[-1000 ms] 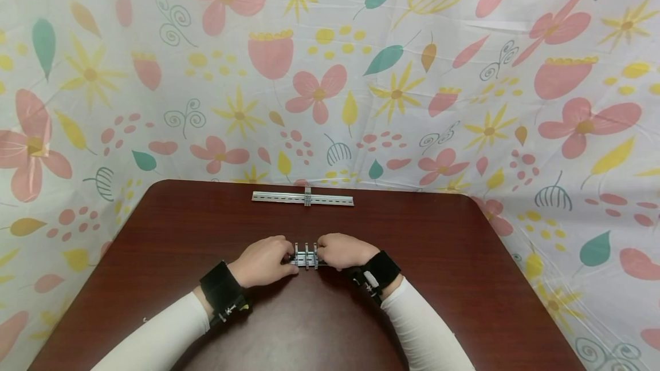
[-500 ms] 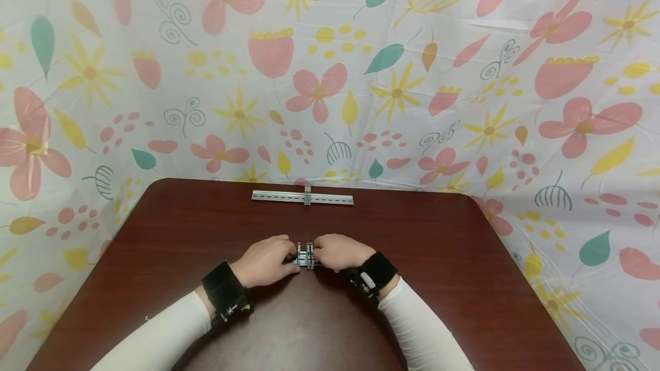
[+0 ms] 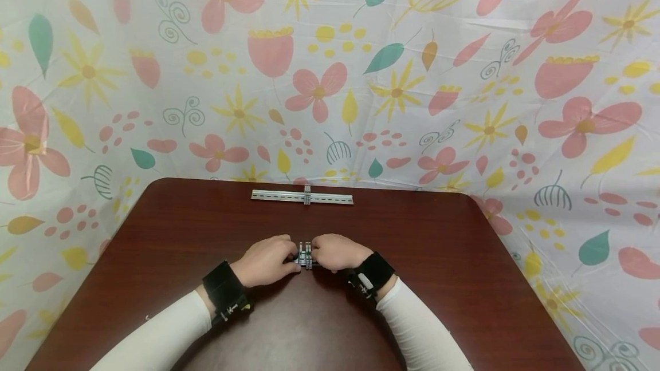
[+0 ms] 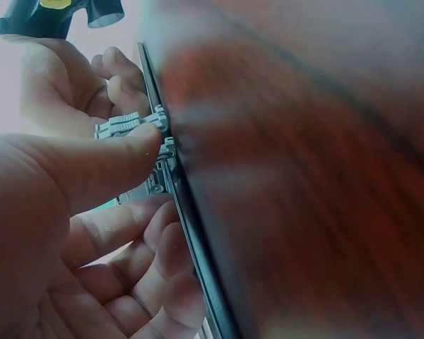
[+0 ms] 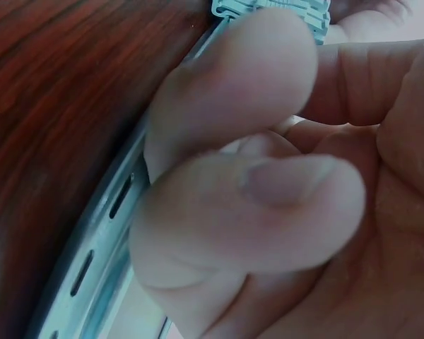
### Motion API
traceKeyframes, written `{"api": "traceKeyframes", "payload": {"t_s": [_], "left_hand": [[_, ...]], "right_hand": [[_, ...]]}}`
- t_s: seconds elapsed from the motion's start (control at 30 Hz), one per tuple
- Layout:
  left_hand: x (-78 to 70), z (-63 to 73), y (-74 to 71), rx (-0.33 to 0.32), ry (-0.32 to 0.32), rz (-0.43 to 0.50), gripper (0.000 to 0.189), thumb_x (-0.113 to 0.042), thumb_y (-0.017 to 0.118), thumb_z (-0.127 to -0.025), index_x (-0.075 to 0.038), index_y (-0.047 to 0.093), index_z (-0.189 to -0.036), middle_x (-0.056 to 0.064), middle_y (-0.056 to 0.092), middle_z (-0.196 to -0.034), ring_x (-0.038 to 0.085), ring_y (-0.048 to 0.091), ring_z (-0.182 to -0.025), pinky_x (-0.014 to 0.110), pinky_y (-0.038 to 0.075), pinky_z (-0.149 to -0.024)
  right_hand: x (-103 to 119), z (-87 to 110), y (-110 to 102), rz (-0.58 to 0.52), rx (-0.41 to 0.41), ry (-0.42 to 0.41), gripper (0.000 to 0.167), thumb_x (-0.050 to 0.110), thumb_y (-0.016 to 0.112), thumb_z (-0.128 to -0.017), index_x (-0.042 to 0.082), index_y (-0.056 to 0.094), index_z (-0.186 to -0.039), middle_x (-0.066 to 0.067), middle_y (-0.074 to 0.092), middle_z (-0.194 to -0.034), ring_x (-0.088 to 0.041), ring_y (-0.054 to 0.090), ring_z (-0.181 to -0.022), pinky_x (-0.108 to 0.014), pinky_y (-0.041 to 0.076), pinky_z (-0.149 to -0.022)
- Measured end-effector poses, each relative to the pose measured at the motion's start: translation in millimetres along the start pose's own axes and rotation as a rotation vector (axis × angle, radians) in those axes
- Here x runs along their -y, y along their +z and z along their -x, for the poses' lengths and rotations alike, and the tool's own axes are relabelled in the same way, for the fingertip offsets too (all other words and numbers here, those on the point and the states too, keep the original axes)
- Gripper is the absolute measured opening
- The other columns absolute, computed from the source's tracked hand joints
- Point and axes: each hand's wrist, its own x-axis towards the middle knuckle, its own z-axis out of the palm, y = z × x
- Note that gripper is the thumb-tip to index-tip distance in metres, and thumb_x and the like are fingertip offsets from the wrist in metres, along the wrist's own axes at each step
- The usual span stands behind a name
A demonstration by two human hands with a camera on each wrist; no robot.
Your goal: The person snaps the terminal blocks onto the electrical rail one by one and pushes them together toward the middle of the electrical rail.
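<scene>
Between the two hands a slotted metal DIN rail (image 5: 92, 261) lies low over the table, mostly covered by fingers in the head view. Several grey rail clips (image 3: 308, 256) stand crosswise on it, close together. My left hand (image 3: 265, 260) pinches a grey clip, its thumb (image 4: 138, 159) on the near end and its fingers curled on the other side. From the right, my right hand (image 3: 341, 251) holds the neighbouring grey clips (image 5: 307, 15), its fingers bent along the rail. The fingers partly hide what the right hand grips.
Farther back on the brown table (image 3: 412, 228) lies a second metal DIN rail (image 3: 278, 195), with grey clips (image 3: 307, 194) at its middle. Behind the table hangs a flower-patterned cloth (image 3: 319, 119). Both wrists wear black straps (image 3: 224, 288).
My right hand has moved a little left along the rail, and the clips between the hands have come closer together. The left hand has shifted slightly right. The rear rail has stayed put.
</scene>
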Motion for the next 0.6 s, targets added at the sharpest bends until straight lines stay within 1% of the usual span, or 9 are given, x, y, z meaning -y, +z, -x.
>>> {"api": "traceKeyframes", "payload": {"t_s": [0.13, 0.3, 0.5, 0.6], "left_hand": [[2.0, -1.0, 2.0, 0.0, 0.006, 0.0, 0.025, -0.027, 0.088, -0.098, -0.025, 0.069, -0.082, -0.005, 0.054, -0.083, 0.008, 0.049, -0.071, 0.03, 0.044, -0.059], [2.0, -2.1, 2.7, 0.009, 0.013, 0.005, 0.025, -0.028, 0.087, -0.099, -0.025, 0.069, -0.082, -0.004, 0.055, -0.084, 0.008, 0.048, -0.071, 0.03, 0.044, -0.059], [0.4, -3.1, 1.9, 0.012, 0.024, 0.0, 0.026, -0.027, 0.086, -0.1, -0.024, 0.067, -0.082, -0.007, 0.052, -0.083, 0.008, 0.048, -0.072, 0.03, 0.044, -0.06], [0.3, -3.9, 2.2, 0.012, 0.027, -0.001, 0.026, -0.027, 0.086, -0.099, -0.024, 0.067, -0.082, -0.008, 0.051, -0.083, 0.009, 0.048, -0.072, 0.03, 0.044, -0.06]], "right_hand": [[2.5, -1.0, 0.7, -0.001, -0.002, -0.002, 0.03, 0.015, 0.052, -0.111, 0.011, 0.067, -0.086, 0.003, 0.054, -0.062, -0.012, 0.051, -0.048, -0.027, 0.043, -0.051], [3.7, -1.8, 2.1, -0.005, -0.004, 0.013, 0.029, 0.016, 0.052, -0.111, 0.013, 0.067, -0.086, 0.003, 0.054, -0.061, -0.011, 0.052, -0.048, -0.027, 0.043, -0.051], [5.2, -2.4, 3.1, 0.029, -0.024, -0.02, 0.03, 0.017, 0.053, -0.111, 0.016, 0.065, -0.083, 0.005, 0.053, -0.065, -0.01, 0.05, -0.051, -0.026, 0.041, -0.053], [5.2, -2.4, 3.3, 0.028, -0.028, -0.019, 0.03, 0.016, 0.053, -0.112, 0.016, 0.065, -0.084, 0.005, 0.054, -0.066, -0.01, 0.05, -0.052, -0.026, 0.042, -0.053]]}}
